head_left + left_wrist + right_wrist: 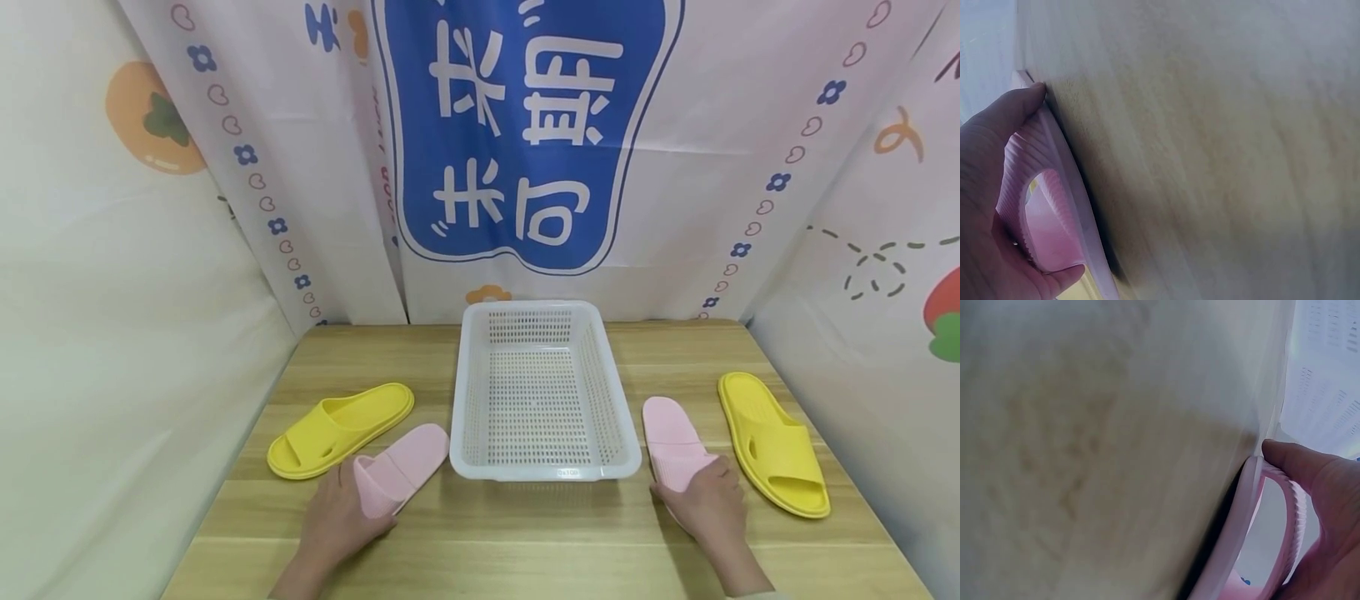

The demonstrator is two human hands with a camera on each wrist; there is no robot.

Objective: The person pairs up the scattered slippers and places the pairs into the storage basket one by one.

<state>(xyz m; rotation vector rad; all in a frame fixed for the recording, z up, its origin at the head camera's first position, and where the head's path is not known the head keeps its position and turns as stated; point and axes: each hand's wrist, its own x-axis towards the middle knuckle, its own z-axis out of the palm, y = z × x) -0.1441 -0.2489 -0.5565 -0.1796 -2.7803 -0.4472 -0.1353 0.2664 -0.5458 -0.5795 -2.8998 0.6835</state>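
My left hand (335, 512) grips a pink slipper (408, 462) left of the white basket. Its thumb presses the sole's edge, and the other fingers reach over the far side, as the left wrist view shows. On the basket's right, my right hand (708, 502) holds the matching pink slipper (667, 425) across its ribbed strap. In the right wrist view that thumb lies at the rim of the pink sole (1235, 519). A dark strip runs beneath both soles; whether they are lifted off the table I cannot tell.
A white perforated basket (463, 392) stands mid-table near the back. One yellow slipper (315, 433) lies beyond my left hand, and another yellow slipper (787, 454) lies near the table's right edge. Printed cloth (675, 208) hangs behind and at both sides of the wooden table (525, 542).
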